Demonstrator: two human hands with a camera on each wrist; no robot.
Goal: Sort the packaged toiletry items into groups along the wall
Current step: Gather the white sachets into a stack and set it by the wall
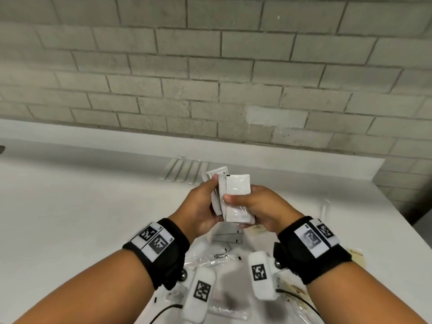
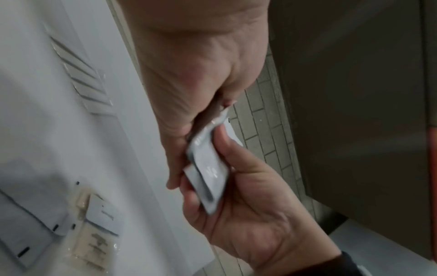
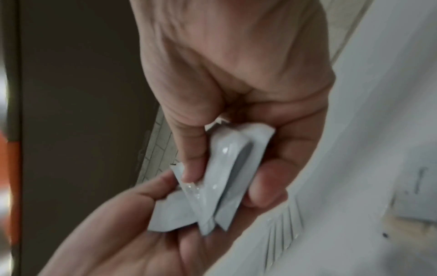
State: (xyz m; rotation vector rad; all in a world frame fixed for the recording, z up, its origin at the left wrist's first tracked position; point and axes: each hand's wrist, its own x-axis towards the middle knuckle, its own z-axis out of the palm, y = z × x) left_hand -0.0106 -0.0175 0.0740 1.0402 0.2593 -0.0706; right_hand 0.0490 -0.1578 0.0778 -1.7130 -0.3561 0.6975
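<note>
A small stack of flat white toiletry packets (image 1: 237, 187) is held up over the white table (image 1: 70, 206), a short way from the brick wall (image 1: 210, 78). My left hand (image 1: 205, 199) grips the stack's left side with thumb and curled fingers. My right hand (image 1: 247, 204) holds the front packet, thumb on its face. In the left wrist view the packets (image 2: 208, 168) sit between my left hand (image 2: 184, 149) and right hand (image 2: 248, 214). The right wrist view shows the packets (image 3: 227, 168) fanned apart, pinched in my right hand (image 3: 224, 177), with my left hand (image 3: 130, 224) underneath.
A clear pack of white sticks (image 1: 183, 170) lies on the table close to the wall. Several loose packets (image 1: 228, 237) and a clear bag with beige contents (image 2: 92, 242) lie under my wrists. The table's right edge (image 1: 397, 206) drops off beside my right arm.
</note>
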